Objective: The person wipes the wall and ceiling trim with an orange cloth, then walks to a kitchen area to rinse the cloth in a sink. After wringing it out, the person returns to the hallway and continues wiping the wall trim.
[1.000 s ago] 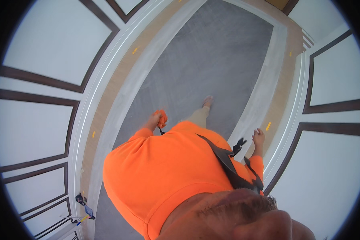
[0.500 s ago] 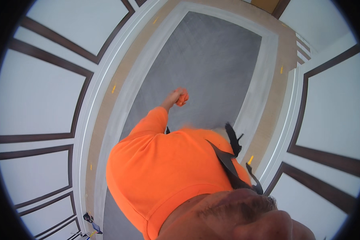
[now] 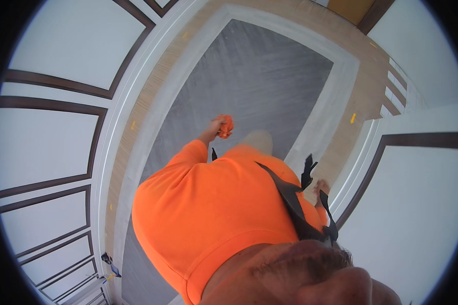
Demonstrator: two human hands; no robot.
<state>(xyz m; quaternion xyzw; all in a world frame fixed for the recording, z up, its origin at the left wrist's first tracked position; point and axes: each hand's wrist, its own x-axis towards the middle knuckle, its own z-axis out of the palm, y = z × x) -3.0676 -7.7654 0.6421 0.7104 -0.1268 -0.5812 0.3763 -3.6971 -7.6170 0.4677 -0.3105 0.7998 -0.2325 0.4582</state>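
My left hand (image 3: 219, 123), at the end of an orange sleeve, is closed around a crumpled orange cloth (image 3: 227, 128) held out over the grey floor. My right hand (image 3: 320, 187) hangs low at my right side, beside the light floor border. It is small and partly behind dark straps, so its finger pose is unclear. A black strap (image 3: 288, 195) crosses the right side of my orange shirt, with loose ends standing out near that hand. My knee (image 3: 259, 141) pokes forward below the shirt.
A corridor floor (image 3: 249, 71) has a dark grey middle, a pale border and a tan edge with small yellow marks (image 3: 352, 118). White walls with brown trim run along both sides. Steps (image 3: 395, 91) lie at far right, a brown door (image 3: 343, 11) ahead. Gear (image 3: 111, 265) stands lower left.
The surroundings have shifted and turned slightly as I move along the corridor. My right hand has come into view beside the straps. My left hand still grips the cloth, slightly further left.
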